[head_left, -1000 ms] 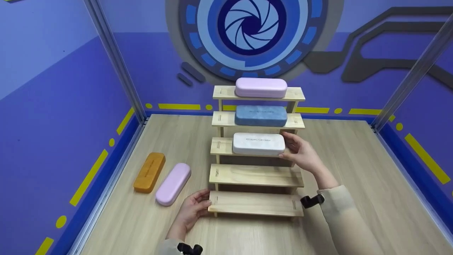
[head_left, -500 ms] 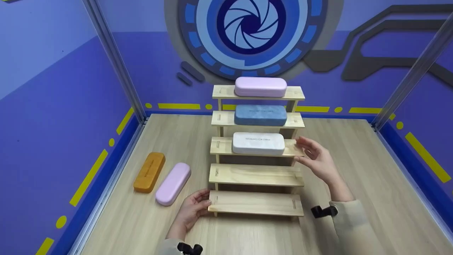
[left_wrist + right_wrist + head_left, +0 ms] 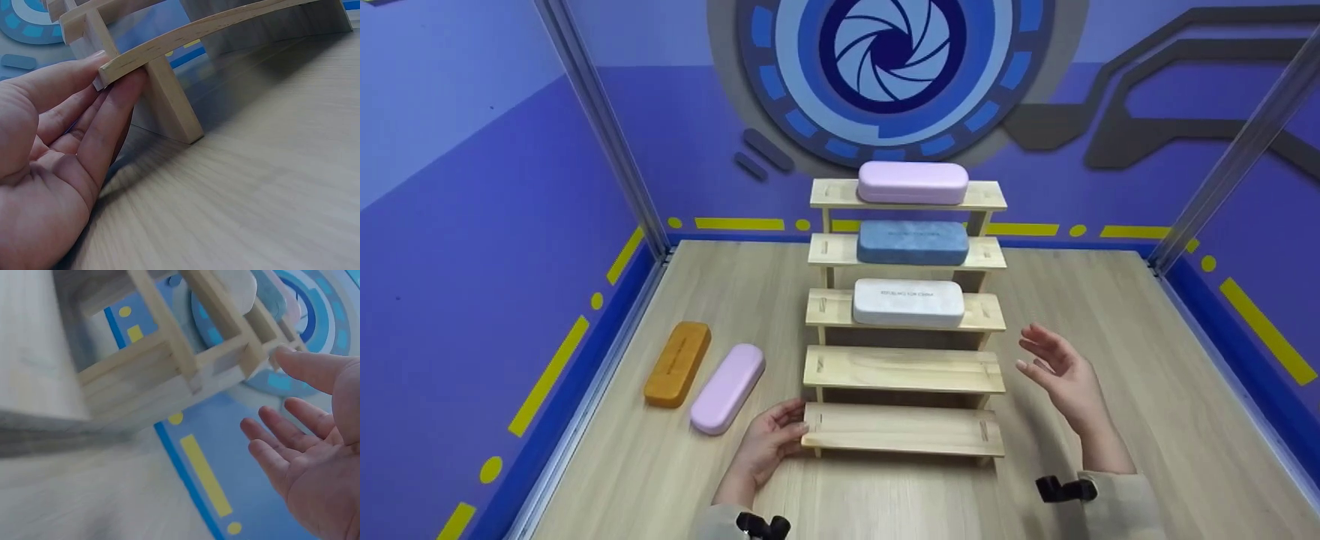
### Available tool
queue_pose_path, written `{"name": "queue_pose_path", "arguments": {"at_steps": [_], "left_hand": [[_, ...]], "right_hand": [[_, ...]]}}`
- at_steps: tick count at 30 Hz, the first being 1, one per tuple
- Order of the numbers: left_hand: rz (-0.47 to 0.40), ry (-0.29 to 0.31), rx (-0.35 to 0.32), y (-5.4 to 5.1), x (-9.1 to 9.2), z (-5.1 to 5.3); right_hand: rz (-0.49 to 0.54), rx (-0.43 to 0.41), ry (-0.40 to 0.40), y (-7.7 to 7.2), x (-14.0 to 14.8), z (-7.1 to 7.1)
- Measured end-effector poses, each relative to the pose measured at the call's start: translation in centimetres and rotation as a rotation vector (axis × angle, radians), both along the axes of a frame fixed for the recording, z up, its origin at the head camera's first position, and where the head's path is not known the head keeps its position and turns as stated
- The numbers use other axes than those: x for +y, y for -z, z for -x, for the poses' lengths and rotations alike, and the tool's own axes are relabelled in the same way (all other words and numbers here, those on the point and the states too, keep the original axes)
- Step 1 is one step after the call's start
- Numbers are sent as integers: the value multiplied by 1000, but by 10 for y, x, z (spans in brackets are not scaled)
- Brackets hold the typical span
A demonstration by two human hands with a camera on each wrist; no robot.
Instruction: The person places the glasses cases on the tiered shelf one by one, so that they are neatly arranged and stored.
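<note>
A stepped wooden display rack [image 3: 904, 431] stands mid-table. My left hand [image 3: 767, 448] pinches the left end of its lowest shelf; the left wrist view has the thumb [image 3: 79, 73] at the board's end and a finger beneath. Right of the rack, my right hand [image 3: 1069, 382] hangs in the air, its fingers loosely spread and holding nothing. On the rack sit glasses cases: a pink case [image 3: 913, 183] on the top step, a blue case [image 3: 913, 242] below it and a white case [image 3: 908, 302] on the middle step. The two lowest steps bear no case.
Left of the rack, an orange case [image 3: 677, 364] and another pink case [image 3: 727, 389] lie slanted on the wooden table [image 3: 607, 480]. Blue printed panels [image 3: 660, 150] with metal corner posts [image 3: 604, 127] enclose the back and sides.
My right hand has let go of the white case's right end and drawn away to the right and toward me. The white case and my left hand have stayed in place.
</note>
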State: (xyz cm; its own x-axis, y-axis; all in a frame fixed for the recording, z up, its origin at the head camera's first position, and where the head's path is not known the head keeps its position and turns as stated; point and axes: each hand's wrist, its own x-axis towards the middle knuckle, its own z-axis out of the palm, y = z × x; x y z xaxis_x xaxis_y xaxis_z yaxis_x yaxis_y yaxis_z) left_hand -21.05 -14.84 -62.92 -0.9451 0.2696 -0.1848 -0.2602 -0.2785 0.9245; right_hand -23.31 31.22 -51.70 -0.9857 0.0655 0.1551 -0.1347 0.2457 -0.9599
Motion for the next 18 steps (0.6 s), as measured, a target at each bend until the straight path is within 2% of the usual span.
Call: {"name": "queue_pose_path", "arguments": {"at_steps": [5, 8, 14, 18], "left_hand": [[-7, 3, 3, 1, 1, 0], [-8, 5, 3, 1, 1, 0], [-3, 4, 11, 1, 1, 0], [-2, 1, 3, 1, 1, 0]], "right_hand": [[-20, -92, -3, 16, 1, -11], [-10, -179, -26, 24, 1, -15], [56, -385, -61, 41, -4, -23], [120, -450, -81, 50, -9, -27]]}}
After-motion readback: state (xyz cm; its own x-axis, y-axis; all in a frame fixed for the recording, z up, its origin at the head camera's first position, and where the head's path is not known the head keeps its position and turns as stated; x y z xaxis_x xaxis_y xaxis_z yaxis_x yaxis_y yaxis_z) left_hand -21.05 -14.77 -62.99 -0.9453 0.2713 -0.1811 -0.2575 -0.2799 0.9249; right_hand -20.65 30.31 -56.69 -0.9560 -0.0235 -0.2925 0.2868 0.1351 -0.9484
